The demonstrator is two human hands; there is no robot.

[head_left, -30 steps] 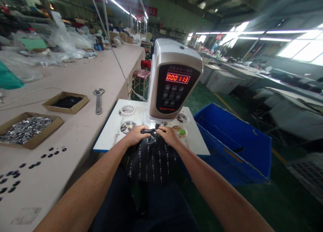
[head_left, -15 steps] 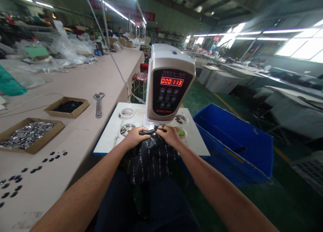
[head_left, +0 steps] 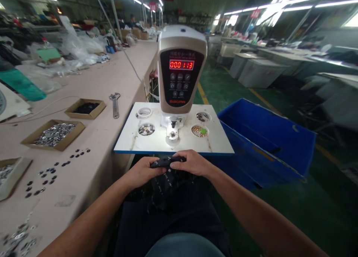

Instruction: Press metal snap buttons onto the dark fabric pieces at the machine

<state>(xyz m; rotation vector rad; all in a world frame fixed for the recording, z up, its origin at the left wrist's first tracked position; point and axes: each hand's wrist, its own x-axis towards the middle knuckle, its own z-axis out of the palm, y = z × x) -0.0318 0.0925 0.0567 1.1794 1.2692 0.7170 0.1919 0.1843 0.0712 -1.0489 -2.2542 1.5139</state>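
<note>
Both hands grip a black fabric piece [head_left: 165, 184] with white print, held over the lap just in front of the machine's white table [head_left: 156, 147]. My left hand [head_left: 144, 170] pinches its folded top edge from the left, thumb on the near side. From the right, my right hand [head_left: 192, 163] pinches the same edge. Beyond them stands a snap-fastening machine [head_left: 181, 72] with a red display reading 000113. Its lit lower die [head_left: 172, 135] shows with no fabric on it. Round cups of small parts [head_left: 146, 129] and gold pieces [head_left: 198, 131] are set into the table.
On the long table [head_left: 103, 145] at left lie open boxes of metal rings [head_left: 56, 134] and black parts [head_left: 86, 107], a wrench [head_left: 115, 105] and scattered black discs [head_left: 53, 170]. A blue bin [head_left: 268, 137] stands at right.
Both hands have drawn the black fabric back from the machine head toward the lap, uncovering the lower die. The camera view has tilted down and shifted. The display number is the same.
</note>
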